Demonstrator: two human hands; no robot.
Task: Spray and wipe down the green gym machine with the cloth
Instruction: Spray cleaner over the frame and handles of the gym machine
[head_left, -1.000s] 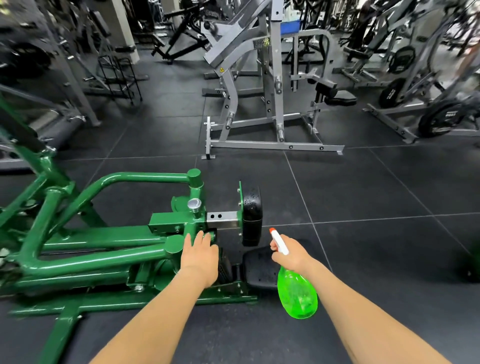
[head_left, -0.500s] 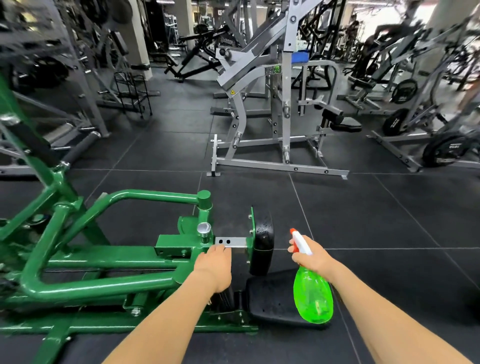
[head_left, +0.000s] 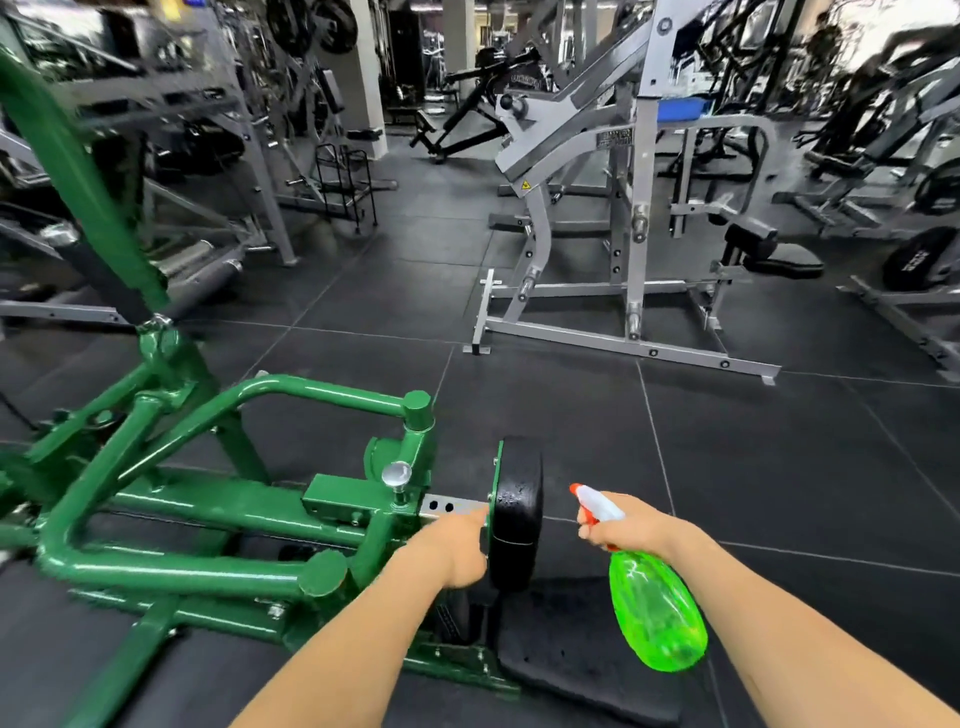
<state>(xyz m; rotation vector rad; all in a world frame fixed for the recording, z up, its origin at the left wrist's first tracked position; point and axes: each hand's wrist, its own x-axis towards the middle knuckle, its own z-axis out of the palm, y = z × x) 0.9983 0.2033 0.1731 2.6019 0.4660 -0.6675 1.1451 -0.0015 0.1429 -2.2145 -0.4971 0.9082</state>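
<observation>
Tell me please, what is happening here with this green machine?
A person is cleaning a green gym machine. The right hand grips a green spray bottle, with its nozzle pointing toward the black upright pad. Small droplets show on that pad. The left hand rests against the machine just behind the pad, by the silver bar. No cloth is visible; the hand may cover one, but I cannot tell. A black seat pad lies below.
</observation>
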